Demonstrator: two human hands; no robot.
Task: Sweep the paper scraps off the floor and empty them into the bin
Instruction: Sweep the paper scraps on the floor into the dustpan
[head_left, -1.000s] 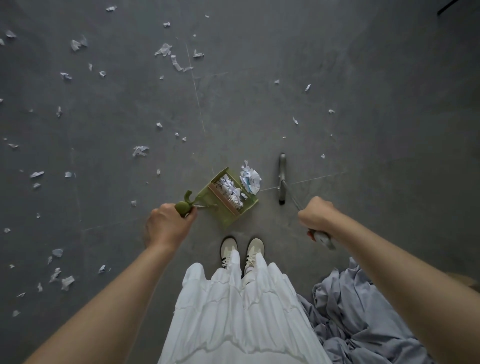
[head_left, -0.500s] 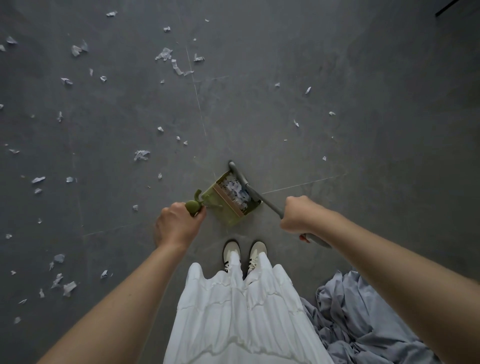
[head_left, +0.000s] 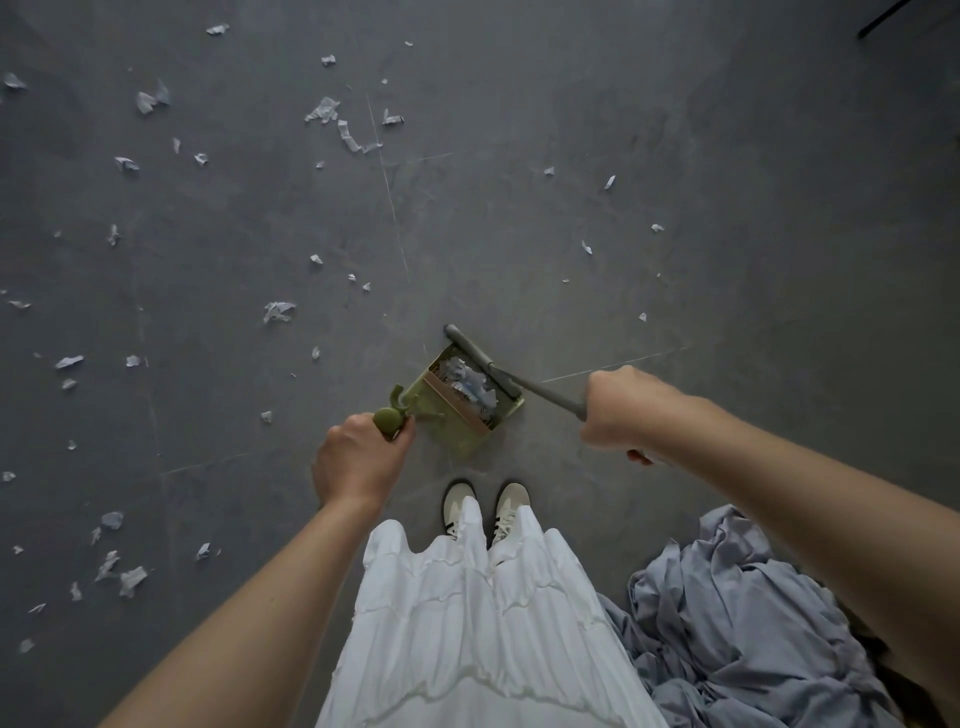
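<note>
A green dustpan rests on the grey floor just ahead of my shoes, with white paper scraps piled inside it. My left hand grips the top of its green handle. My right hand holds the grey broom handle. The broom's grey head lies across the dustpan's open mouth, against the scraps. Several more paper scraps lie scattered over the floor to the left and ahead. No bin is in view.
A crumpled grey-blue cloth lies on the floor at the lower right, by my right arm. My white skirt and shoes fill the bottom centre. A dark thin leg shows at the top right corner.
The broom head swung left from the bare floor to the dustpan's mouth, pushing the small heap of scraps into the pan. My left hand kept the dustpan in place.
</note>
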